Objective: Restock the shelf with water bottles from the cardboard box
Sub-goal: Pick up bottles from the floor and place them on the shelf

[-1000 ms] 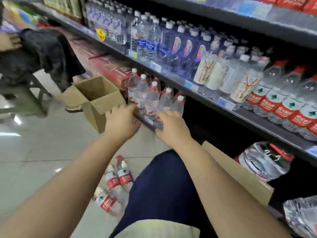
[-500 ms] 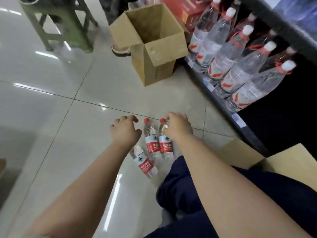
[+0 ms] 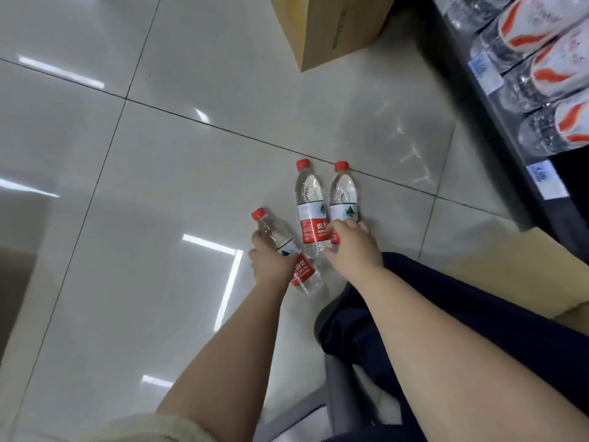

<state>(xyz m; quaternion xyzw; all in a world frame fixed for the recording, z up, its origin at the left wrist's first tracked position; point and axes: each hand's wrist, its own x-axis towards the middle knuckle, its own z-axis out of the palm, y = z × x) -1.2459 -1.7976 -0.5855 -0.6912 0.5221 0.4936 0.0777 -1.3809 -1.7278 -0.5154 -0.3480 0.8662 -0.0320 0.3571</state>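
Gripping a slanted clear plastic red-capped water bottle (image 3: 302,274) on the glossy grey floor tiles (image 3: 127,218), the left hand (image 3: 271,264) lies nearest; the right hand (image 3: 352,245) curls around the rightmost matching bottle (image 3: 343,199), a middle bottle (image 3: 310,212) just beside. Beyond: brown cardboard box (image 3: 334,30), dark shelf (image 3: 510,129) of larger bottles (image 3: 526,84).

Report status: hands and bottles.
Left hand grips left bottle. Right hand grips right bottle. Middle bottle loose on floor. Cardboard box beyond, apart.
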